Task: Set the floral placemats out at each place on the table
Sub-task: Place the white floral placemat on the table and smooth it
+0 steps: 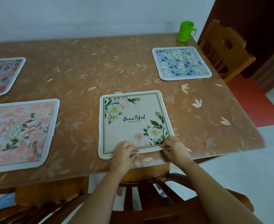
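While both hands are on the cream placemat (133,123), four mats are down on the table (84,75).

Findings:
- The cream placemat, printed "Beautiful", lies flat at the table's near edge, towards its right end, above a chair tucked beneath. Its near border looks slightly lifted off the tabletop.
- The left hand (125,152) has its fingers curled over that near border and grips it. The right hand (175,147) pinches the near right corner.
- A pink placemat (20,133) lies at the table's near edge, left end. It is flat and untouched.
- A red-flowered placemat (2,76) lies at the table's far left, partly out of view.
- A blue placemat (181,63) lies at the table's far right corner, just in front of a green mug (185,31).

Assessment: the task appears nearly complete. What remains is squaring the cream mat and letting go. Whether further places exist beyond the table's left end cannot be told.
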A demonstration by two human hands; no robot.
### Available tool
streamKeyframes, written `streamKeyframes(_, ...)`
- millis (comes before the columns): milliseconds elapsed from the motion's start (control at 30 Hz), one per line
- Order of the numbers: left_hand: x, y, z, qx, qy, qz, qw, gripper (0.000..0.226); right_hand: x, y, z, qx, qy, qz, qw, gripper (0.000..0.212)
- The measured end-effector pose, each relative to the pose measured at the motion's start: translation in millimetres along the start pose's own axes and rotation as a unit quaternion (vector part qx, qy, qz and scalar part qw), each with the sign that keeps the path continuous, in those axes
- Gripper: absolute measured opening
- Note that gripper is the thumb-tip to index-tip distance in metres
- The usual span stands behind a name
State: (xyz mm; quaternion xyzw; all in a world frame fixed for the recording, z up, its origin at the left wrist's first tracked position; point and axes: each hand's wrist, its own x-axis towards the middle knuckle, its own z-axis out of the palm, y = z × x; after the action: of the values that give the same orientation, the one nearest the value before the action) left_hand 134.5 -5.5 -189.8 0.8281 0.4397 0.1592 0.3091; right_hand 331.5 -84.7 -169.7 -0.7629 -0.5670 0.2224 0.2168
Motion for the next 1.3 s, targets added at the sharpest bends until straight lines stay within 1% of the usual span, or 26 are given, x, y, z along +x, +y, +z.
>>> streamKeyframes(100,-0.4,0.1,0.3,0.008,0.003,0.003,1.000,0.014,-1.1,2.8,0.7,-0.009,-0.006,0.011,1.000,0.008)
streamKeyframes(400,-3.2,0.0,-2.8,0.011,-0.001,-0.011,1.000,0.007,-4.8,5.5,5.4,-0.041,-0.022,0.001,0.999,0.014)
streamKeyframes(633,-4.9,-1.1,-6.6,0.017,0.001,-0.006,1.000,0.006,-5.3,1.6,6.5,-0.056,-0.020,-0.002,0.998,0.008)
streamKeyframes(867,-6.0,-1.1,-7.0,0.018,0.000,0.003,1.000,0.007,-4.7,-3.9,8.1,-0.078,-0.033,0.017,0.996,0.012)
streamKeyframes(1000,-6.4,0.0,-7.8,0.015,0.000,0.006,1.000,0.006,-6.3,-4.4,7.1,-0.077,-0.041,0.023,0.996,0.012)
streamKeyframes(1300,-7.7,0.1,-6.3,0.021,0.003,0.002,1.000,0.005,-9.6,-5.9,5.5,-0.042,-0.030,0.023,0.998,0.010)
